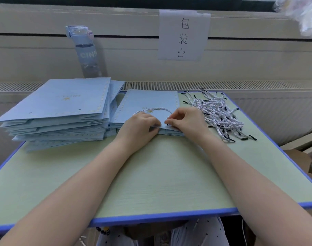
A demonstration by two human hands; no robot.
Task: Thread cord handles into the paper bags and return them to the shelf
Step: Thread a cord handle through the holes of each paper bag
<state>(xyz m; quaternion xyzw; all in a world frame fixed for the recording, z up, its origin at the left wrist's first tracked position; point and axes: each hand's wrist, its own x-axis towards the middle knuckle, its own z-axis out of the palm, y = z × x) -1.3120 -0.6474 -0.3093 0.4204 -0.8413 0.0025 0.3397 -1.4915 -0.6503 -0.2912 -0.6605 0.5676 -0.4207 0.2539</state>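
Pale blue paper covers much of this green table (pixel 160 174) with its blue rim. One flat paper bag (pixel 148 102) lies toward the far side, about the middle, its near edge turned toward the person. The left hand (pixel 141 125) has its fingers curled down over that near edge, thumb and fingertips pinching the paper. The right hand (pixel 187 119), just beside it, pinches the end of a white twisted cord (pixel 155 109) between thumb and forefinger, right at the bag's edge. A small black tip shows between the two hands. The cord arches over the face of the bag from one hand to the other, and its left end is hidden under the left hand.

To the left, close against the bag, sits a thick stack of bags (pixel 63 107), flat and somewhat fanned out. To the right, near the right hand, lies a heap of cords (pixel 217 112), white with black tips, all tangled together. Behind the stack a water bottle (pixel 86 50) stands upright by the wall. A paper sign (pixel 183 34) with three written characters hangs on the wall further right.
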